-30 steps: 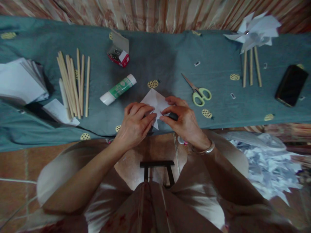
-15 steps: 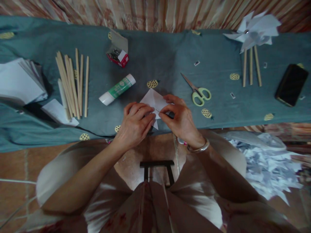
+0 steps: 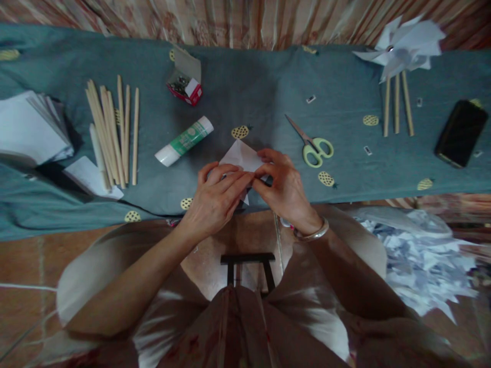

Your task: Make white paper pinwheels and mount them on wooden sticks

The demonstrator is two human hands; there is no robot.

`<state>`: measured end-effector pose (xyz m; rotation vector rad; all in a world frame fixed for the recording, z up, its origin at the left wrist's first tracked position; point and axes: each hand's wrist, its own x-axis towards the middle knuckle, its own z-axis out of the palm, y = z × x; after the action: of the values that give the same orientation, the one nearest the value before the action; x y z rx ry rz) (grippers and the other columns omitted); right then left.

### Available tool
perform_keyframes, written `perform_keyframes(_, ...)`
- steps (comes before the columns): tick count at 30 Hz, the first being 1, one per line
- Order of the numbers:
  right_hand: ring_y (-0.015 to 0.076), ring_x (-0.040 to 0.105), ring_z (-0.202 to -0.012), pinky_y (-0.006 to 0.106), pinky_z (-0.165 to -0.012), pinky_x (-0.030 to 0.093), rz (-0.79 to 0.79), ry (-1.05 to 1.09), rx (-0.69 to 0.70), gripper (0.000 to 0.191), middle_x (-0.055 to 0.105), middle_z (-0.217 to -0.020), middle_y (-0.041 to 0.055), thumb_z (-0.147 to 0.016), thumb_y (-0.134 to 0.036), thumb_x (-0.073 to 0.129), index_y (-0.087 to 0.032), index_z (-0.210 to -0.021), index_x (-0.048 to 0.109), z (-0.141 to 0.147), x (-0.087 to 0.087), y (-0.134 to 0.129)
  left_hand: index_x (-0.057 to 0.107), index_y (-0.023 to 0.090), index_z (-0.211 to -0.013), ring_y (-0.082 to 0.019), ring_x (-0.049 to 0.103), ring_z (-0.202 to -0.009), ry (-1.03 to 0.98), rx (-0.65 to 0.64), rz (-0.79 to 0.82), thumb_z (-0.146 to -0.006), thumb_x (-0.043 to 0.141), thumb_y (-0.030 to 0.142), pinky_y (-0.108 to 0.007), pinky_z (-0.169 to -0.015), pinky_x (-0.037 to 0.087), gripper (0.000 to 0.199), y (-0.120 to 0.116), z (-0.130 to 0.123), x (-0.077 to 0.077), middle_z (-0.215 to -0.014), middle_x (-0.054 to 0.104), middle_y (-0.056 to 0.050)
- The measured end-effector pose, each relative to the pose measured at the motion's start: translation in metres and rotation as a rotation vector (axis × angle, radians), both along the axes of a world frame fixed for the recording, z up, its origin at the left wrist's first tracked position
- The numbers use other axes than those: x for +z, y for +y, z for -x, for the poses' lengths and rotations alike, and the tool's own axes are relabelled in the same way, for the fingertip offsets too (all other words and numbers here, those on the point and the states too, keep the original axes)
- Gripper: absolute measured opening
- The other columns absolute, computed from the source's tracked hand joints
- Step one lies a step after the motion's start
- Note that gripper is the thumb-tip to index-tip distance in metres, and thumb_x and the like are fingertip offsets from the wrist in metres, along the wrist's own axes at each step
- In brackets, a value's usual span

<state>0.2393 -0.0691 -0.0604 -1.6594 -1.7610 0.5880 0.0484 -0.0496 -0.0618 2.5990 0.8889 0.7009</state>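
Observation:
A folded white paper [image 3: 242, 153] lies at the table's front edge, partly hidden by both hands. My left hand [image 3: 217, 197] is closed on the paper, its fingertips over the middle. Touching or nearly touching them, the pinched thumb and index finger of my right hand [image 3: 280, 186] meet above the paper; what they hold is hidden. A green and white glue stick [image 3: 184, 141] lies left of the paper, and scissors with light green handles [image 3: 317, 152] lie to the right. Behind the glue stick is an open red box [image 3: 186, 89] of small metal pieces.
Wooden sticks [image 3: 115, 135] and a stack of white paper [image 3: 32, 128] lie left. White pinwheels [image 3: 408, 48] on sticks and a black phone [image 3: 461, 134] are right. A bag of paper pieces [image 3: 418, 255] stands below the table.
My left fingers have moved right and stretched over the paper's middle, up to my right fingertips. The thin piece seen between my right fingertips before is now hidden.

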Motion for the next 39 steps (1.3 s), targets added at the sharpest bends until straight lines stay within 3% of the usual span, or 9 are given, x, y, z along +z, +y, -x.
perform_keyframes(16, 0.0262, 0.061, -0.113, 0.044, -0.100, 0.051, -0.040, -0.106, -0.016, 0.009, 0.066, -0.120, 0.0088, -0.082, -0.015, 0.063, -0.022, -0.076, 0.062, 0.005, 0.002, 0.000, 0.057, 0.022, -0.133, -0.026, 0.058, -0.124, 0.095, 0.030, -0.041, -0.098, 0.048, 0.018, -0.054, -0.113, 0.032, 0.036, -0.005, -0.005, 0.000, -0.122, 0.073, -0.007)
perform_keyframes(21, 0.0274, 0.061, -0.117, 0.048, -0.105, 0.048, -0.084, -0.110, -0.022, 0.009, 0.067, -0.121, 0.0108, -0.087, -0.019, 0.058, -0.021, -0.091, 0.066, -0.006, 0.006, -0.001, 0.059, 0.024, -0.130, -0.027, 0.058, -0.123, 0.113, 0.059, -0.028, -0.097, 0.051, 0.021, -0.058, -0.114, 0.030, 0.034, -0.003, -0.005, 0.002, -0.119, 0.073, -0.007)
perform_keyframes(26, 0.0299, 0.058, -0.125, 0.054, -0.110, 0.044, -0.129, -0.157, -0.077, 0.023, 0.065, -0.130, 0.0138, -0.091, -0.019, 0.051, -0.020, -0.109, 0.065, -0.022, 0.002, 0.000, 0.063, 0.025, -0.124, -0.027, 0.060, -0.121, 0.102, 0.072, -0.005, -0.097, 0.052, 0.023, -0.061, -0.115, 0.029, 0.029, 0.002, -0.005, 0.001, -0.109, 0.076, -0.006)
perform_keyframes(29, 0.0289, 0.058, -0.125, 0.052, -0.110, 0.044, -0.126, -0.194, -0.050, 0.030, 0.064, -0.131, 0.0148, -0.094, -0.021, 0.044, -0.019, -0.117, 0.063, -0.022, -0.002, 0.000, 0.066, 0.025, -0.120, -0.026, 0.061, -0.120, 0.074, 0.082, 0.006, -0.097, 0.052, 0.025, -0.061, -0.116, 0.027, 0.027, 0.006, -0.005, 0.000, -0.102, 0.076, -0.005)
perform_keyframes(35, 0.0287, 0.060, -0.120, 0.048, -0.107, 0.049, -0.073, -0.289, 0.022, 0.036, 0.067, -0.125, 0.0136, -0.097, -0.017, 0.037, -0.016, -0.123, 0.062, -0.006, 0.004, 0.002, 0.069, 0.026, -0.114, -0.025, 0.062, -0.116, 0.066, 0.105, -0.007, -0.099, 0.050, 0.028, -0.059, -0.119, 0.025, 0.024, 0.010, -0.007, -0.002, -0.098, 0.076, -0.004)
perform_keyframes(39, 0.0283, 0.063, -0.113, 0.047, -0.105, 0.049, -0.058, -0.290, 0.020, 0.031, 0.070, -0.119, 0.0119, -0.096, -0.018, 0.044, -0.017, -0.119, 0.064, -0.001, 0.006, 0.010, 0.069, 0.025, -0.112, -0.025, 0.061, -0.117, 0.061, 0.101, -0.028, -0.098, 0.050, 0.029, -0.060, -0.119, 0.024, 0.024, 0.012, -0.008, -0.004, -0.097, 0.076, -0.006)
